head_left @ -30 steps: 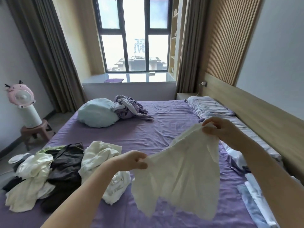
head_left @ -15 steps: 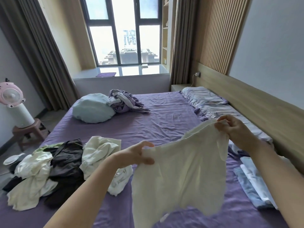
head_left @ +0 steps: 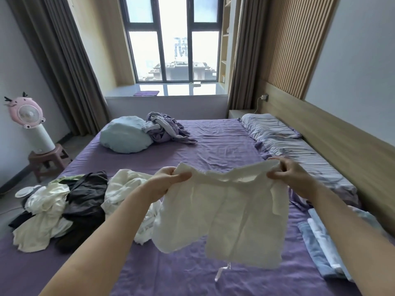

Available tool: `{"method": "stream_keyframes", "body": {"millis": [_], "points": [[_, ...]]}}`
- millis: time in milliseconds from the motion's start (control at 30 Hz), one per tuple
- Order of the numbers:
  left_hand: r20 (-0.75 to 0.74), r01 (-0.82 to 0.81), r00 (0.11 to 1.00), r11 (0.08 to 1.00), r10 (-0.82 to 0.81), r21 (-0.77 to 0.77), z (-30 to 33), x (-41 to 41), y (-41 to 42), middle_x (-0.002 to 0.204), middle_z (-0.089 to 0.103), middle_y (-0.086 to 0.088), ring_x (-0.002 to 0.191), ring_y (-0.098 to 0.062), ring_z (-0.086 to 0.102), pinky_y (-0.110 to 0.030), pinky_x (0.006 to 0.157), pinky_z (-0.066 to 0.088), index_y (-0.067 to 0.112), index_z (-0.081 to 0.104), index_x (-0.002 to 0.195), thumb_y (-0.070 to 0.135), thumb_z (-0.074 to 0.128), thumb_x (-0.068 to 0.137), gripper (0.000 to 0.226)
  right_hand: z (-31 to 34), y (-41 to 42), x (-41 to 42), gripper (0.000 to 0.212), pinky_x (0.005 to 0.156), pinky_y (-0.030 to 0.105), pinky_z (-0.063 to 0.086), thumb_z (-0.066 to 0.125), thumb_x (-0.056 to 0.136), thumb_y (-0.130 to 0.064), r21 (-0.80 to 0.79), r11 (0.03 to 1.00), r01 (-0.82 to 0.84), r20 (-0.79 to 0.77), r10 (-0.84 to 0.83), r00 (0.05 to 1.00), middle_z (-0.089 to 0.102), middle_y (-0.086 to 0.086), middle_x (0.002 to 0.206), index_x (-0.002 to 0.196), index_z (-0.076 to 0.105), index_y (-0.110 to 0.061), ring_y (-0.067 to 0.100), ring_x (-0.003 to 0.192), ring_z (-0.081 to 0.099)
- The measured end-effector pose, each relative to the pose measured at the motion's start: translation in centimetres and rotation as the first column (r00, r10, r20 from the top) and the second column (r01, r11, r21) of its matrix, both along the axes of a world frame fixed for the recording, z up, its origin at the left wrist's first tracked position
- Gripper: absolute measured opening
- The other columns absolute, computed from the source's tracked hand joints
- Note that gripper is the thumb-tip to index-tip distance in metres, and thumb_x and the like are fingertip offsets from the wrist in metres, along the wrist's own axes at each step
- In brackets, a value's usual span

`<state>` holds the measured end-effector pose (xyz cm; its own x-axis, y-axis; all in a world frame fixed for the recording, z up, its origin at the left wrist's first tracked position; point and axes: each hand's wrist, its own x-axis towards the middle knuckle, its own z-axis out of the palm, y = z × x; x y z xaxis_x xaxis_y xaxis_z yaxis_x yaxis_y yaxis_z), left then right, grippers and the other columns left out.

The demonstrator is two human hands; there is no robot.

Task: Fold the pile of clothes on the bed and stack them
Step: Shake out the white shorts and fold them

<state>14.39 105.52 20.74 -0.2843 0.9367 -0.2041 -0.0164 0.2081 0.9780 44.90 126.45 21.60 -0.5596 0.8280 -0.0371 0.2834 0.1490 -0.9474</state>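
1. Left hand (head_left: 168,182) pinching one top corner of the cream shorts (head_left: 224,214), thumb on the near face and fingers curled behind; right hand (head_left: 288,175) gripping the opposite corner the same way; shorts hanging spread between them, above the purple bed (head_left: 213,142) and clear of it.
2. Keep both pinches right at the corners of the waistband; pull gently apart so the top edge runs taut and level, not sagging as at the middle now.
3. Give one light shake to let the two legs drop straight; watch the thin white cord (head_left: 222,272) dangling below the hem, likely to tangle or stick out of the fold.
4. Lower onto the bare sheet just ahead, hem first, waistband last; smooth flat before letting go.
5. Fold one leg over the other, then bring hem to waistband; tuck the cord inside.
6. Set the result on the folded stack (head_left: 320,248) at the right edge of the bed; leave the unfolded pile (head_left: 64,208) on the left undisturbed until then.
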Motion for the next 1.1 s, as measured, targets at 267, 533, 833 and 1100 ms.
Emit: {"method": "stream_keyframes", "body": {"millis": [267,533,833,1100], "points": [[-0.229,-0.171,0.96,0.985,0.162,-0.024,0.7,3.3,2.1,0.083,0.065,-0.009,0.073,-0.017,0.061,-0.026,0.066,0.05,-0.004,0.068,0.099,0.02,0.073,0.084,0.028,-1.1,3.3,2.3,0.044,0.068,0.026,0.04,0.074,0.08,-0.007,0.591,0.797,-0.127,0.241,-0.024,0.97,0.064,0.014,0.092,0.121,0.06,-0.014,0.028,0.079,0.063],[-0.215,-0.256,0.939,0.963,0.268,0.082,2.0,5.9,3.0,0.107,0.068,-0.019,0.094,-0.027,0.064,-0.042,0.09,0.051,-0.001,0.066,0.109,0.017,0.072,0.084,0.031,-0.8,7.0,4.6,0.012,0.078,0.01,0.041,0.073,0.077,0.003,0.735,0.535,-0.417,0.304,0.29,0.908,0.065,0.006,0.091,0.088,0.073,-0.002,0.02,0.08,0.064],[-0.186,-0.274,0.944,0.961,0.273,0.02,0.8,7.3,2.3,0.105,0.071,-0.011,0.098,-0.029,0.066,-0.047,0.09,0.048,0.018,0.071,0.103,0.039,0.077,0.076,0.034,-2.4,8.8,6.1,0.02,0.064,0.029,0.036,0.056,0.093,-0.002,0.331,0.889,-0.316,0.179,0.27,0.946,0.051,0.002,0.072,0.086,0.05,-0.02,0.012,0.066,0.043],[-0.116,-0.158,0.982,0.986,0.151,-0.058,-0.9,6.8,1.9,0.081,0.072,0.001,0.079,-0.013,0.069,-0.022,0.066,0.055,0.014,0.073,0.087,0.026,0.083,0.069,0.024,-5.2,7.8,5.5,0.028,0.047,0.013,0.037,0.043,0.092,0.009,0.116,0.972,-0.206,0.021,0.205,0.979,0.049,0.002,0.078,0.108,0.052,-0.012,0.01,0.061,0.045]]}}
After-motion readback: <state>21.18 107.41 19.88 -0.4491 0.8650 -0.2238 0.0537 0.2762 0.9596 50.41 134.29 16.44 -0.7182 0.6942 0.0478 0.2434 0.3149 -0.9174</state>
